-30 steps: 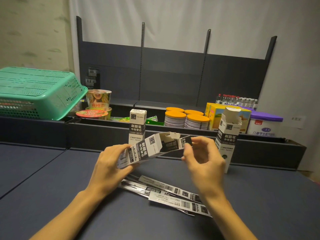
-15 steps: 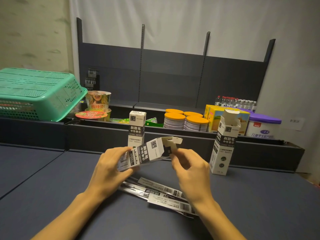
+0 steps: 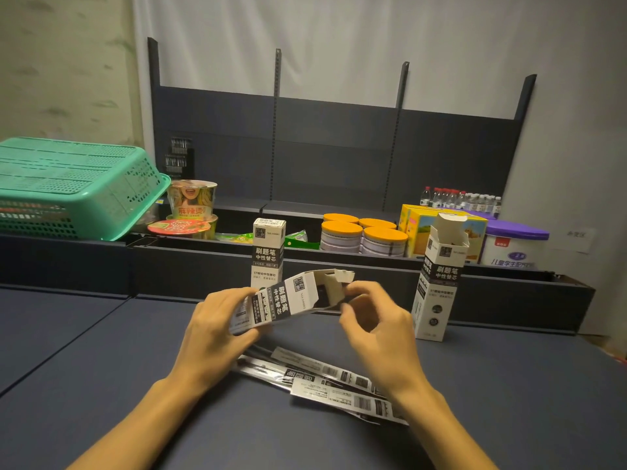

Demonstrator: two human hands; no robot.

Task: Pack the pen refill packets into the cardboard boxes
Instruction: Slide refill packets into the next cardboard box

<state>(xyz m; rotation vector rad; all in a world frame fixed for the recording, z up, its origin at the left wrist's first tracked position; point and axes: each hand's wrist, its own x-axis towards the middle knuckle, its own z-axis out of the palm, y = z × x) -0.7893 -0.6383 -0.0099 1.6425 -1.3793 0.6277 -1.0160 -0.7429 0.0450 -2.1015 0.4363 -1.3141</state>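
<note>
The left hand (image 3: 217,329) grips a slim rectangular cardboard box (image 3: 285,300), printed black and white, held tilted above the matte blue table (image 3: 101,385). The right hand (image 3: 376,329), fingers curled, pinches its open end flaps. Flat glossy refill packets (image 3: 339,385) lie fanned beneath. Two more boxes stand upright behind. Since the earlier frame, the right hand has moved closer to the box's mouth.
</note>
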